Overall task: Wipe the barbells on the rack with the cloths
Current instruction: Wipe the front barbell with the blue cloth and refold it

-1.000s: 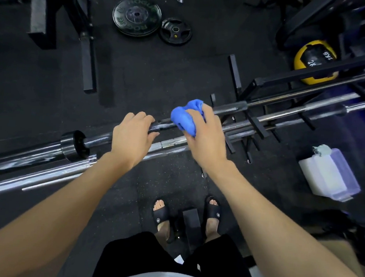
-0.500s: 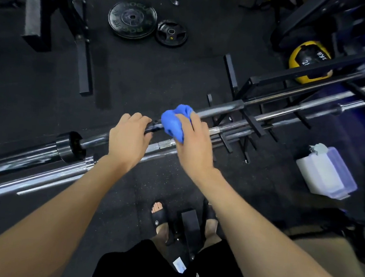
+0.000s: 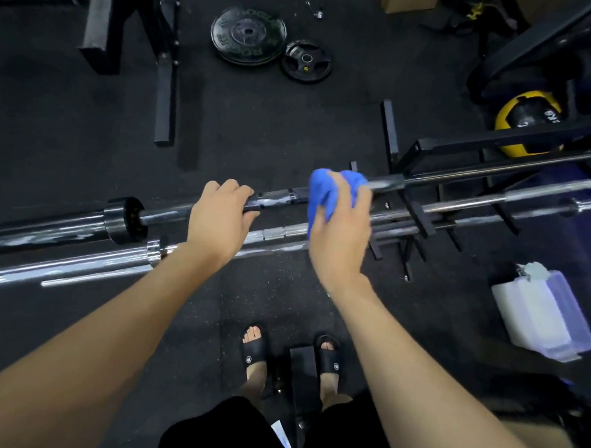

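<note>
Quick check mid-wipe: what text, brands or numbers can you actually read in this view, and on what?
"ROGUE": raised lettering on the large black weight plate lying on the floor, seen upside down.
"5": yellow mark on the small black plate beside it.
"KG": white on the yellow and black medicine ball; the digit before it is unclear.
Round logos on the sandals: too small to read.

Dim gym light, wide-angle warp, slight blur
</note>
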